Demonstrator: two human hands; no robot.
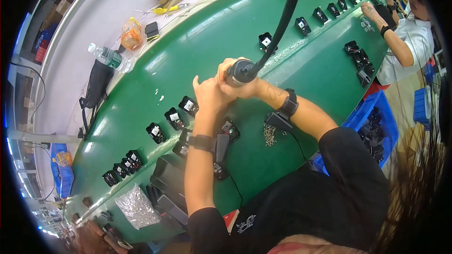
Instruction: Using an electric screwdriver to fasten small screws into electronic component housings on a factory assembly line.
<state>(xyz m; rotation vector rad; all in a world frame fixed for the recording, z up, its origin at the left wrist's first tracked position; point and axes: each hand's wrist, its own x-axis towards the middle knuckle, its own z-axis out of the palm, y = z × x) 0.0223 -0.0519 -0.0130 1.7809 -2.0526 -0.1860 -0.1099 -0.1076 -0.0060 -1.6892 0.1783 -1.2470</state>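
My right hand [240, 89] is closed around a black electric screwdriver [241, 72], whose thick cable rises toward the top edge. Close against it is my left hand [210, 95], back upward, one digit sticking out to the left. Its other fingers are hidden by the right hand, and so is whatever lies beneath the screwdriver. Left of my left wrist, small black housings with white squares inside, such as this black housing [174, 119], stand in a row. Another open housing [230, 130] lies between my forearms. A pile of small screws [269, 135] sits below my right wrist.
The green bench [197, 33] curves across, with more housings along a clear strip. A blue crate [388, 127] of black parts stands right, near a co-worker [409, 42]. A water bottle [110, 58], a bubble-wrap bag [138, 207] and black trays [167, 176] are left.
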